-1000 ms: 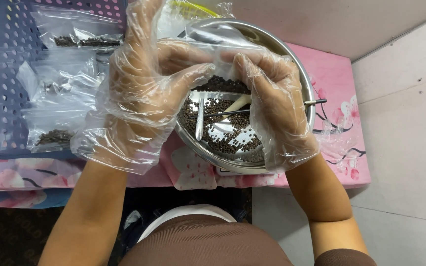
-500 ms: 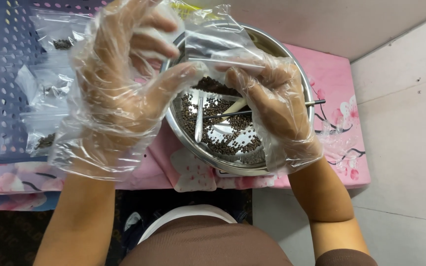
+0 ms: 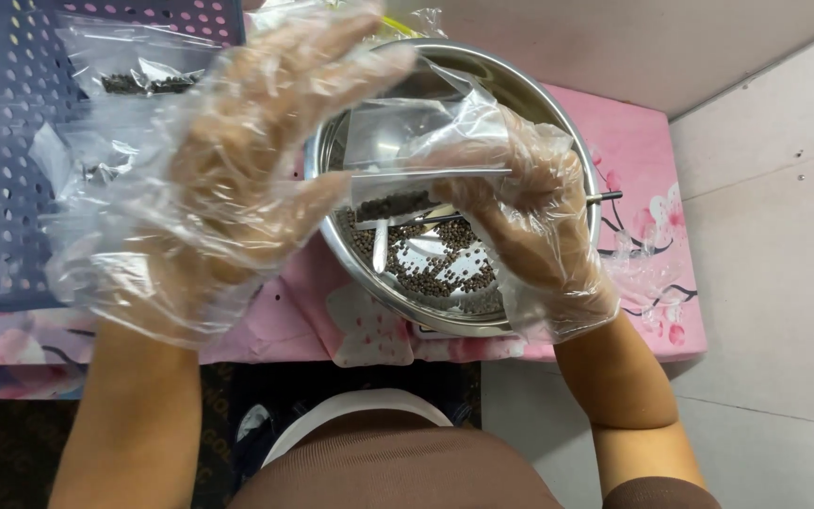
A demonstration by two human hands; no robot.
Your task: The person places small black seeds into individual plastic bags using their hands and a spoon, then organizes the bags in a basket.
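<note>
Right hand [image 3: 529,226]: fingers in a loose clear glove, pinched on the right end of a small clear plastic bag [image 3: 416,155]. Left hand [image 3: 237,188]: also gloved, fingers spread and slightly curled, the thumb tip touching the bag's left lower corner at about 9 o'clock of the bowl; whether the thumb actually grips the bag cannot be determined.

The bag is held above a round steel bowl [image 3: 558,123], over its upper half. The bag's long axis runs roughly 9 o'clock to 3 o'clock. A dark band of small brown pellets [image 3: 393,205] lies along its lower edge; the rest of the bag is empty and crumpled, rising toward 12 o'clock.

In the bowl bottom, loose brown pellets [image 3: 445,264] are scattered from centre to 6 o'clock. One pale flat scoop or spoon [image 3: 381,247] lies among them, pointing toward 12 o'clock. One thin metal rod [image 3: 605,197] projects over the bowl rim at 3 o'clock.

At 9 o'clock of the bowl stands one blue perforated plastic basket [image 3: 11,188]. It contains at least two filled clear bags [image 3: 143,80], each showing a dark line of pellets; the exact count is obscured by the left glove.

Bowl and basket rest on a pink table cover [image 3: 643,188] printed with blossom branches.
</note>
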